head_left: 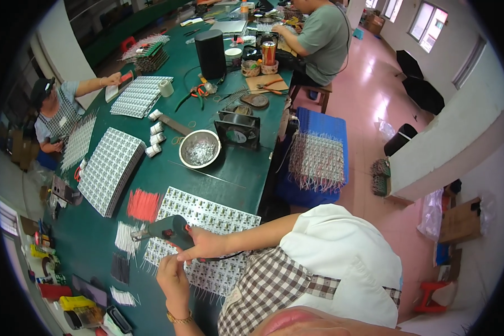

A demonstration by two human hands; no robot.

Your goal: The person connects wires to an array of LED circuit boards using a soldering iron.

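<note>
My right hand (204, 245) grips a dark green soldering gun (168, 229), its metal tip pointing left over the green table (95, 241). Just below it my left hand (171, 277), with a gold bracelet at the wrist, has its fingers pinched together at the near edge of a white panel of small circuit boards (213, 215); whatever it pinches is too small to see. Thin wire leads stick out along the panel's near side. Bundles of red wires (143, 204), white wires (126, 235) and black wires (120, 269) lie left of the panel.
A stack of board panels (109, 168), a metal bowl of small parts (200, 150), a black fan (238, 130) and a black speaker (211, 53) stand farther along the table. Two other people (56, 112) (319, 33) work there. A blue crate of wired boards (318, 159) sits on the floor.
</note>
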